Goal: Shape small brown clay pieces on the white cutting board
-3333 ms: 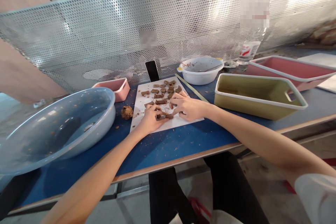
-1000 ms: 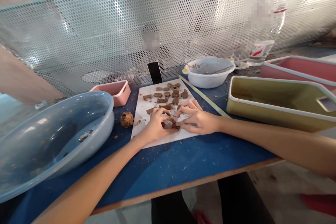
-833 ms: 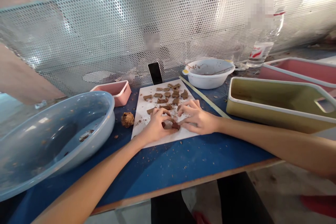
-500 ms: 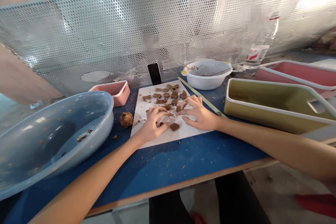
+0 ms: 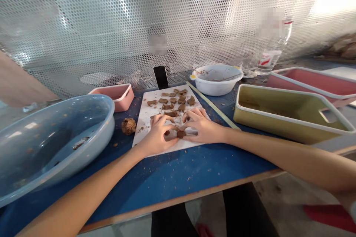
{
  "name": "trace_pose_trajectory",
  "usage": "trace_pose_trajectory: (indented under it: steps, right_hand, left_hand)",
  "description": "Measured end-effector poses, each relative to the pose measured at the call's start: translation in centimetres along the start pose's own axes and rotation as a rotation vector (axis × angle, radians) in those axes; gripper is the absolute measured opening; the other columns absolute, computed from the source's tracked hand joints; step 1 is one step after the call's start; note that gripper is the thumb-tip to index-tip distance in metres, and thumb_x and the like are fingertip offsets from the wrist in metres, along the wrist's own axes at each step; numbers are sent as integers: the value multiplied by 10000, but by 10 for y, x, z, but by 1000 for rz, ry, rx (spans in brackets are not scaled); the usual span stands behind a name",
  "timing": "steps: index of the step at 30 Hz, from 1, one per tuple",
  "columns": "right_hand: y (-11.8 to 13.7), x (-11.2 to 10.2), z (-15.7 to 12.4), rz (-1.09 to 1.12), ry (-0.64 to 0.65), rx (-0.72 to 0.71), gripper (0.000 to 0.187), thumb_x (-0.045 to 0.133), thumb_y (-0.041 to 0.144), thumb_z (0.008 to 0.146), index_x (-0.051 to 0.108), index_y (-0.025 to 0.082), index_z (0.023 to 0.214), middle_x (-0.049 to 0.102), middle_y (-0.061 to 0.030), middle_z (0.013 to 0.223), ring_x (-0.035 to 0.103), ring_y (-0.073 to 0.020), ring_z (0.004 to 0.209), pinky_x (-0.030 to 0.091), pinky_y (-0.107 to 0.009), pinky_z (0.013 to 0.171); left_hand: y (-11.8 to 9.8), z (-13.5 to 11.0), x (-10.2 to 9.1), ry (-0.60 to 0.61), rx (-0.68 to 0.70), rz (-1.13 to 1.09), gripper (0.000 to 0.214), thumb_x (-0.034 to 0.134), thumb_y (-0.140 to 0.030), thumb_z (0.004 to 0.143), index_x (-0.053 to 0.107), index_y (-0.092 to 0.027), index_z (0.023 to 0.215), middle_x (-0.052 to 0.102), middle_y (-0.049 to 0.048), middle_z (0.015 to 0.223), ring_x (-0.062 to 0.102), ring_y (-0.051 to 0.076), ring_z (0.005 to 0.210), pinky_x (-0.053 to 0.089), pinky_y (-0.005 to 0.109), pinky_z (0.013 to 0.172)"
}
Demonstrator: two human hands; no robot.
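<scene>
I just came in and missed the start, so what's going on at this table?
A person has the fingertips of the left hand and right hand at a small brown piece over a white board; how firmly it is held is hard to tell. Other brown pieces lie farther back on the board, with crumbs scattered around. A rough brown lump sits left of it on the blue table.

Small pieces (image 5: 181, 134) brown, board (image 5: 146, 115) white, rough lump (image 5: 128, 126) more orange-brown. Table (image 5: 178, 172) blue, speckled paler; large basin (image 5: 108, 135) translucent blue; long bin (image 5: 267, 127) olive, white-rimmed. Bottle label (image 5: 269, 58) blurred, seemingly white with red.
</scene>
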State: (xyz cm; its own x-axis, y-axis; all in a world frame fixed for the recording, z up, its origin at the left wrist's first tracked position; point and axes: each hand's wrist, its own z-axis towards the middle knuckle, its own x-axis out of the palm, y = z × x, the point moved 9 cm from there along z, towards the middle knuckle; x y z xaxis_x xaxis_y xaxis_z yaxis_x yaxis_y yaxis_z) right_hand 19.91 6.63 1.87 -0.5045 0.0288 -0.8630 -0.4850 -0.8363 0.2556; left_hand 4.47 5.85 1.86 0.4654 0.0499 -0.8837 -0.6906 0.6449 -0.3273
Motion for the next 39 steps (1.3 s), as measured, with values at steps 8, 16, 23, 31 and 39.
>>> trace_pose_trajectory:
  steps: [8,16,23,31,39]
  right_hand:
    - [0,1,0,46,-17,34,225,808,465,995,835,248,1048,646,-109,1292,517,-326,1253,390,-539,1105]
    - [-2,-3,-1,40,-32,80,329,837,531,960,822,254,1137,636,-124,1301,507,-335,1238,405,-561,1103]
    - [-4,-18,-5,-3,-60,101,374,722,527,1038,757,257,1293,627,-138,1330,507,-350,1294,428,-555,1082]
    - [-1,-18,-4,46,-98,-26,354,728,469,1056,723,245,1330,660,-124,1278,579,-313,1244,484,-514,1104]
    - [46,-23,-8,-26,-220,-379,244,586,313,1146,642,186,1347,714,-88,1059,703,-220,972,624,-372,895]
  left_hand:
    - [1,1,2,-39,24,-2,177,883,-453,916,872,-296,998,651,93,1333,493,368,1314,441,597,1166]
    - [4,-2,-17,-105,-19,41,211,768,-448,987,827,-272,1087,669,94,1297,532,349,1282,422,589,1151]
    - [18,-1,-28,49,63,145,214,767,-446,991,835,-260,1072,689,107,1270,537,363,1268,411,613,1138]
    - [12,2,-27,-74,85,-149,213,798,-451,994,798,-240,963,730,86,1105,615,299,1151,506,499,1071]
    - [-4,-4,-24,-122,-104,-436,317,811,-532,966,791,-218,1005,747,63,1019,696,252,978,548,405,936]
